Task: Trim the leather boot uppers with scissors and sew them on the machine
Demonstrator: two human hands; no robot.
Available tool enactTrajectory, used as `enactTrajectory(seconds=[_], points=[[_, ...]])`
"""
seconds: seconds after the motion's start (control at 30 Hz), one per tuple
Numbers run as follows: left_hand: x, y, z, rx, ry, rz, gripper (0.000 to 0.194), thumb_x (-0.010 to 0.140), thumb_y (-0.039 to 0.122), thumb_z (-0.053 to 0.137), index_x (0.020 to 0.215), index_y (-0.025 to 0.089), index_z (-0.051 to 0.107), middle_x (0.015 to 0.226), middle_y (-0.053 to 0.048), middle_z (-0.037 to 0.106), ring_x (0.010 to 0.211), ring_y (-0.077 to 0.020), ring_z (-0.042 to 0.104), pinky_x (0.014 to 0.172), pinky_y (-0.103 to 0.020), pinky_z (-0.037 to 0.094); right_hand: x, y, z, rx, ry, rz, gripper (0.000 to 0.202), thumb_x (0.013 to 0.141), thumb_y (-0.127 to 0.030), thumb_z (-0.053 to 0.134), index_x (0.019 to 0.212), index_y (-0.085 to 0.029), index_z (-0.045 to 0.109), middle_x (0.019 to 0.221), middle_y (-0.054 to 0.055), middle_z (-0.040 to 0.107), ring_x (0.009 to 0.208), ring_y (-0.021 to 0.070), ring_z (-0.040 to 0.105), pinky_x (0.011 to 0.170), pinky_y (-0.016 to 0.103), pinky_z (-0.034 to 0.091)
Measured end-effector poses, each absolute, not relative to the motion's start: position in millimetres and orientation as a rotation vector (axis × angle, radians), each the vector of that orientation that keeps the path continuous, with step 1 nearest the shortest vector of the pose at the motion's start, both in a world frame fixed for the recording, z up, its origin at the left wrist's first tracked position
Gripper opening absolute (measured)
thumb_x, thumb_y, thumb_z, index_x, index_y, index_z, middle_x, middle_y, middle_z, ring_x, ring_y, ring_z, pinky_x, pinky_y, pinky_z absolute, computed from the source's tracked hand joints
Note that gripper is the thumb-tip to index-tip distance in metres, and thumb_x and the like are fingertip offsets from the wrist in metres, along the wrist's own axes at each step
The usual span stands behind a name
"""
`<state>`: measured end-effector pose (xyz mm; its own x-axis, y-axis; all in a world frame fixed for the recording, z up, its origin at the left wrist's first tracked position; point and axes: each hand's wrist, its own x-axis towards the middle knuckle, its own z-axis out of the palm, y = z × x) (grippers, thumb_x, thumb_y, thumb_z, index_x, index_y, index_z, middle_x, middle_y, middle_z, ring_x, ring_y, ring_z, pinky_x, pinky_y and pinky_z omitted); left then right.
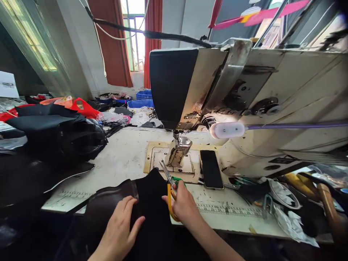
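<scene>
Evidently, trimming is in hand: black fabric (152, 203), low centre, is pressed flat by the left hand (119, 228) while yellow-handled scissors (170, 188) are clasped by the right hand (182, 204); careful blade alignment seems needed next.

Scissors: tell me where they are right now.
In the head view the scissors are low at centre, held in the right hand, blades pointing up-left over the black fabric, just in front of the sewing machine's presser foot.
</scene>
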<state>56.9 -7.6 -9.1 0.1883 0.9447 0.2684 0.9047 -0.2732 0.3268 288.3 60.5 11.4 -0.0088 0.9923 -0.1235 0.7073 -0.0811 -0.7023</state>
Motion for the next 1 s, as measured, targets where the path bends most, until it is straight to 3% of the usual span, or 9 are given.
enactTrajectory(seconds=[0.1, 0.2, 0.43, 0.63, 0.77, 0.9, 1.0], points=[[57, -27, -27, 2.495, 1.845, 0.785, 0.047, 0.090, 0.040, 0.050, 0.134, 0.027, 0.042, 0.134, -0.014, 0.059, 0.119, -0.0294, 0.060, 0.092, -0.044, 0.057, 279, 78, 10, -1.821, -1.810, 0.816, 0.036, 0.072, -0.028, 0.072, 0.086, -0.023, 0.040, 0.096, 0.008, 0.062, 0.089, 0.0266, 0.062, 0.075, 0.035, 0.043], [65, -36, -43, 2.607, 1.908, 0.816, 0.057, 0.092, 0.037, 0.046, 0.146, 0.025, 0.030, 0.140, -0.014, 0.055, 0.121, -0.0291, 0.059, 0.094, -0.047, 0.055, 258, 91, 12, -1.763, -1.874, 0.822, 0.032, 0.070, -0.018, 0.070, 0.086, -0.022, 0.043, 0.089, 0.004, 0.063, 0.084, 0.0221, 0.061, 0.074, 0.032, 0.042], [88, -32, -55, 2.617, 2.165, 0.941, 0.046, 0.097, 0.037, 0.041, 0.131, 0.007, 0.049, 0.141, -0.019, 0.051, 0.124, -0.0298, 0.053, 0.104, -0.045, 0.041, 229, 121, 29, -1.744, -1.968, 0.846, 0.037, 0.069, -0.019, 0.070, 0.096, -0.020, 0.045, 0.100, 0.006, 0.062, 0.089, 0.0198, 0.060, 0.075, 0.030, 0.043], [86, -28, -52, 2.540, 2.131, 1.015, 0.042, 0.095, 0.029, 0.048, 0.130, 0.006, 0.051, 0.138, -0.018, 0.053, 0.122, -0.0312, 0.051, 0.107, -0.046, 0.037, 218, 152, 55, -1.641, -2.200, 0.871, 0.034, 0.061, -0.018, 0.075, 0.084, -0.020, 0.049, 0.085, 0.002, 0.062, 0.076, 0.0193, 0.059, 0.059, 0.026, 0.040], [93, -13, -39, 2.469, 2.195, 1.080, 0.044, 0.092, 0.031, 0.055, 0.129, 0.007, 0.050, 0.131, -0.021, 0.055, 0.112, -0.0355, 0.054, 0.094, -0.053, 0.042, 194, 170, 74, -1.527, -2.259, 0.665, 0.025, 0.071, -0.013, 0.065, 0.091, -0.020, 0.052, 0.091, 0.005, 0.064, 0.084, 0.0214, 0.059, 0.065, 0.028, 0.041], [110, 12, -26, 2.513, 2.033, 0.986, 0.021, 0.093, 0.013, 0.050, 0.111, 0.017, 0.060, 0.104, -0.011, 0.064, 0.087, -0.0242, 0.058, 0.076, -0.039, 0.048, 168, 188, 76, -1.447, -2.316, 0.496, 0.026, 0.075, -0.009, 0.059, 0.098, -0.019, 0.053, 0.094, 0.007, 0.065, 0.089, 0.0240, 0.060, 0.072, 0.031, 0.043], [114, 27, -26, 2.568, 1.818, 0.894, 0.016, 0.094, 0.013, 0.047, 0.101, 0.015, 0.062, 0.092, -0.008, 0.062, 0.081, -0.0205, 0.058, 0.074, -0.035, 0.050, 161, 202, 71, -1.441, -2.332, 0.447, 0.024, 0.077, -0.005, 0.057, 0.097, -0.016, 0.054, 0.091, 0.010, 0.066, 0.089, 0.0257, 0.060, 0.074, 0.033, 0.044]])
